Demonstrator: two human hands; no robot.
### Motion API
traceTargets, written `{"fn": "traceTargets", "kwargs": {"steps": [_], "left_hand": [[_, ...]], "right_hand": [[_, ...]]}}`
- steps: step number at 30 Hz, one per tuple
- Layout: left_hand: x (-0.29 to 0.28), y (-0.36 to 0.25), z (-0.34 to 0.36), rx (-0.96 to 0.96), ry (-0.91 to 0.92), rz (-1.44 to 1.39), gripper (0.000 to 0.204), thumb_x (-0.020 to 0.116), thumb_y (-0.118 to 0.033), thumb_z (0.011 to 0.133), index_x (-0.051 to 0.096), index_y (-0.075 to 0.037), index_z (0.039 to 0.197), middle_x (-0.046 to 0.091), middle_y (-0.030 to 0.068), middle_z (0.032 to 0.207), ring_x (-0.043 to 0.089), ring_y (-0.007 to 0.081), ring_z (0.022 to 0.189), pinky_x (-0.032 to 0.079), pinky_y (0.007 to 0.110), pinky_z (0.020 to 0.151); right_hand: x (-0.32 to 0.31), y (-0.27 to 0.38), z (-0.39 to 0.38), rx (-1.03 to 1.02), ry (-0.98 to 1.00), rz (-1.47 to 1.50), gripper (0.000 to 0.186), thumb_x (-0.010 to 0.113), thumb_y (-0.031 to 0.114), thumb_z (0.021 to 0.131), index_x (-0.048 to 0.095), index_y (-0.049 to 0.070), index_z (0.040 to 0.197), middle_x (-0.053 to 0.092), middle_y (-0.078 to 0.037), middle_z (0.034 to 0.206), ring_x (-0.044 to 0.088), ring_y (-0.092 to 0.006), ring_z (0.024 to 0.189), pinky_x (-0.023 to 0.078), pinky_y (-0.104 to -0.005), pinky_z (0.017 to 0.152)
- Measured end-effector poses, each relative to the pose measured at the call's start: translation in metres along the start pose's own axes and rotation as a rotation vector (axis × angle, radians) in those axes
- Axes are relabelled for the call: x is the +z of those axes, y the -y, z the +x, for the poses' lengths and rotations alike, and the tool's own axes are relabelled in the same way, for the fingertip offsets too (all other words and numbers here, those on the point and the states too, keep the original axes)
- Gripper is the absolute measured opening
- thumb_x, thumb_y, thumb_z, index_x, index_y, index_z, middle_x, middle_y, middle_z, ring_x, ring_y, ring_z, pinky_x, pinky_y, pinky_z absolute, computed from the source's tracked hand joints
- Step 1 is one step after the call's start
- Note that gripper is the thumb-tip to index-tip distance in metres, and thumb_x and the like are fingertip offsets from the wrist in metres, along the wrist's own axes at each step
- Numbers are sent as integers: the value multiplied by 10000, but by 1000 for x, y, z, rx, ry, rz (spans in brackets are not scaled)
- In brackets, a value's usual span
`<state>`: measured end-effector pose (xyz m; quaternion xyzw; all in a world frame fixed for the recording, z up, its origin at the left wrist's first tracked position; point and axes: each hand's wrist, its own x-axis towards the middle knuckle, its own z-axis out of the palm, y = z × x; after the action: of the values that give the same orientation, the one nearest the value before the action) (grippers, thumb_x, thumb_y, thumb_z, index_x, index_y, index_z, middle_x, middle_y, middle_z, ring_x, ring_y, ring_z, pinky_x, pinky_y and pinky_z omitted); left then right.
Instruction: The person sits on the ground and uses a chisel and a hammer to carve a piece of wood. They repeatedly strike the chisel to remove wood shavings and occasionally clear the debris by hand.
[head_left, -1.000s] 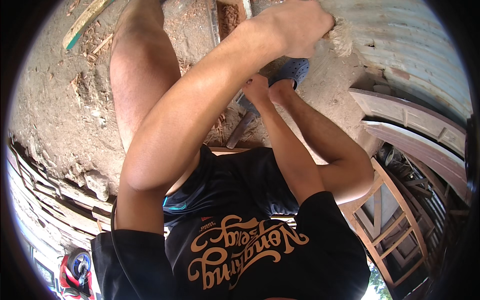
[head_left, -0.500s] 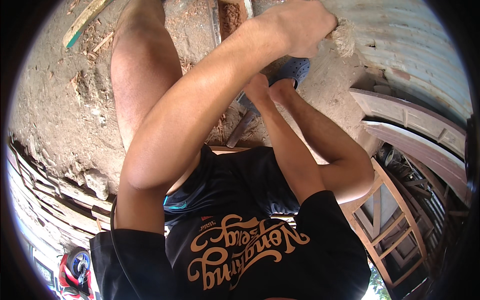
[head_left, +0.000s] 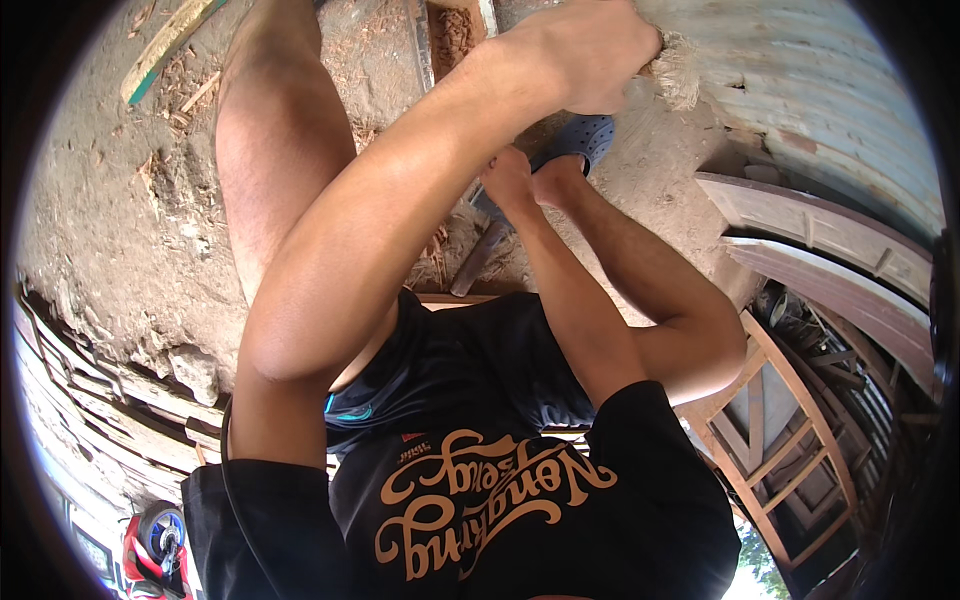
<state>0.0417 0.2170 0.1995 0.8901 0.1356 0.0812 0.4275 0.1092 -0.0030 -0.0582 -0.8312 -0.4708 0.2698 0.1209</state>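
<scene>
Hands (head_left: 607, 60), two, near one blue clog (head_left: 590, 140), one pale tuft (head_left: 681, 80)

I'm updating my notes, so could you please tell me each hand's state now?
Left hand: curled closed; whether it holds anything is hidden.
Right hand: cannot be told; partly hidden.

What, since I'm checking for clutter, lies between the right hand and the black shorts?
Head view: between the right hand and black shorts lie a brown bar, dirt ground and, nearest the shorts, a wooden edge.
</scene>
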Motion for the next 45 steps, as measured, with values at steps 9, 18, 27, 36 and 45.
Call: {"fn": "traceTargets", "kwargs": {"steps": [9,18,27,36,45], "left_hand": [[10,10,3,54,-67,67,144,619,32,701,645,120,811,663,309,823,684,432,866,572,455,793],[41,14,8,37,13,152,137,656,-15,716,659,85,810,662,295,800,680,430,837,564,460,763],[59,10,6,53,46,302,218,742,-93,780,670,50,928,693,233,903,689,394,898,581,442,779],[29,1,4,105,-8,208,179,689,-95,747,662,75,797,661,283,787,678,431,806,562,464,745],[22,-3,5,183,-60,157,142,651,-59,735,664,68,798,655,293,808,674,429,836,556,469,760]], "right_hand": [[66,-33,-81,582,-405,260,332,674,255,867,636,-49,994,651,-214,979,634,-365,960,503,-479,809],[39,-1,-112,929,-103,217,662,777,275,771,440,-92,1207,405,-238,1307,400,-381,1293,399,-454,1054],[72,-33,-117,1118,72,222,878,816,383,761,418,-185,1300,592,-300,1220,576,-398,1195,502,-445,967],[56,-23,-109,1062,184,1044,331,687,285,788,643,0,951,619,-147,914,635,-251,808,557,-350,715],[35,14,-63,1052,-299,2401,146,559,115,859,562,-20,913,625,-168,907,672,-244,849,622,-353,757]]}}
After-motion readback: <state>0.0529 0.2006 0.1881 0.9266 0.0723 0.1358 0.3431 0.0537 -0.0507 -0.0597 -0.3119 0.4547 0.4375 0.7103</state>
